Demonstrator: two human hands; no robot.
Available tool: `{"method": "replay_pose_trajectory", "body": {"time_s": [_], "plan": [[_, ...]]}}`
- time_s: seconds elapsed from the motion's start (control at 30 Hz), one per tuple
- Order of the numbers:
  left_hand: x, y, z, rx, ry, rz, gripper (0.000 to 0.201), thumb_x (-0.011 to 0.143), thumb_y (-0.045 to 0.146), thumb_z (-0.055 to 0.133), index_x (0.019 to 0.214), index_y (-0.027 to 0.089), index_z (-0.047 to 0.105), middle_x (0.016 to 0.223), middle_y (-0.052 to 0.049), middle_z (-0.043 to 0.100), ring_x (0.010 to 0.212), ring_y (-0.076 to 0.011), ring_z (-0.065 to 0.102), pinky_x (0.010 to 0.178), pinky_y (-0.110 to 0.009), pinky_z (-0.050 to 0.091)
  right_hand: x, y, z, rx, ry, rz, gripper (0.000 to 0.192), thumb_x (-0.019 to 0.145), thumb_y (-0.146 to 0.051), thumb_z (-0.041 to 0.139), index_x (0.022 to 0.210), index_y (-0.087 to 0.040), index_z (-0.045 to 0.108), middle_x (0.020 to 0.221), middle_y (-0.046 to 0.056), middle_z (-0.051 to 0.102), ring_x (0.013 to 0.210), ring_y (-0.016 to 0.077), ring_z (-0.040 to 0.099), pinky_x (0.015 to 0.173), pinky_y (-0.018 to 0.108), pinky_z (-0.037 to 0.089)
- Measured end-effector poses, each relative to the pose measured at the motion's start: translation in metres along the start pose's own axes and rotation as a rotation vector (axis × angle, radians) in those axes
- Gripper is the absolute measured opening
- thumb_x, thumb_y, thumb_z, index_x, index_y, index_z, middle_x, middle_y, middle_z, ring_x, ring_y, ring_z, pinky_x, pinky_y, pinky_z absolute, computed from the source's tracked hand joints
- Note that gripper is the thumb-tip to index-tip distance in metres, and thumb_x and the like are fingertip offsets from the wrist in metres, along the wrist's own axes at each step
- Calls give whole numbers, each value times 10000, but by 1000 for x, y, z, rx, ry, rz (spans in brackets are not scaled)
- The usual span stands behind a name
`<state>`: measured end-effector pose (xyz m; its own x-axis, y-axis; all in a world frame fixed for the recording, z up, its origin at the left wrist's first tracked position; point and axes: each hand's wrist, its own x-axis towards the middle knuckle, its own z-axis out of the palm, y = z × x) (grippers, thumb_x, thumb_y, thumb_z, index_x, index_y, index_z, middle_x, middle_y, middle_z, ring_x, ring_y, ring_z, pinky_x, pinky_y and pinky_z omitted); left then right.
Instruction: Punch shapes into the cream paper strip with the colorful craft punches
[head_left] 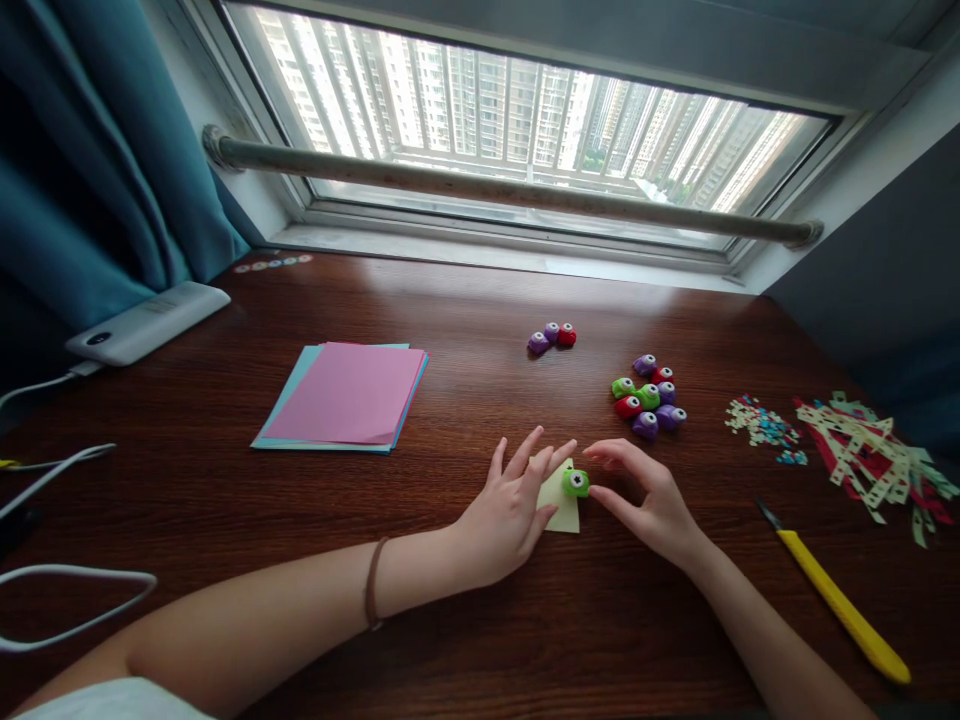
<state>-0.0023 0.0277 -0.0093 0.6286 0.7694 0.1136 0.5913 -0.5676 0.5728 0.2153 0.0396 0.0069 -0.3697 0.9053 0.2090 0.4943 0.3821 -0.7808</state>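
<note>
Green punch point(576, 483) sits on a pale yellow paper slip point(562, 497), just in front of the punch cluster point(648, 397); left hand point(512, 510) presses the slip, fingers spread; right hand point(645, 492) pinches the punch narrowly.

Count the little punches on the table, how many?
11: one green punch between the left hand and right hand, three in a row farther back, seven in a cluster. Some may be hidden.
</note>
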Motion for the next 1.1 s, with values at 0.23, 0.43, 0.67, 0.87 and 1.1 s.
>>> {"method": "replay_pose_trajectory", "body": {"time_s": [0.23,0.43,0.67,0.87,1.1], "plan": [[1,0,0,105,-49,9,567,890,182,381,1408,191,152,1412,-79,387,1384,-236,138,1099,-576,129,-5,9,11,-89,-111,-34,399,804,-166,566,1191,-219,484,1045,55,584,957,174,552,850,343,479],[0,1,0,120,-73,-11,553,897,219,382,1410,207,176,1413,-51,386,1378,-261,151,1095,-578,137,-6,19,-17,-186,115,25,417,799,-228,595,1205,-221,500,1023,49,616,878,166,597,820,330,496],[0,0,-1,133,-82,-28,558,893,247,388,1413,186,192,1404,-78,389,1370,-308,150,1093,-580,148,-13,54,-58,-323,665,318,468,699,-401,672,1100,-181,576,950,82,647,793,213,638,772,374,522],[0,0,-1,135,-61,-28,560,884,250,404,1406,192,211,1358,-93,433,1366,-304,168,1092,-574,165,-23,82,-66,-477,596,482,473,667,-380,669,1083,-180,567,863,62,664,725,214,646,737,354,516],[0,0,-1,113,-52,-15,557,880,235,412,1401,198,219,1382,-60,419,1363,-304,169,1102,-569,149,-17,79,-57,-521,564,416,437,705,-368,644,1095,-192,560,893,54,665,752,210,641,740,343,503]]}}
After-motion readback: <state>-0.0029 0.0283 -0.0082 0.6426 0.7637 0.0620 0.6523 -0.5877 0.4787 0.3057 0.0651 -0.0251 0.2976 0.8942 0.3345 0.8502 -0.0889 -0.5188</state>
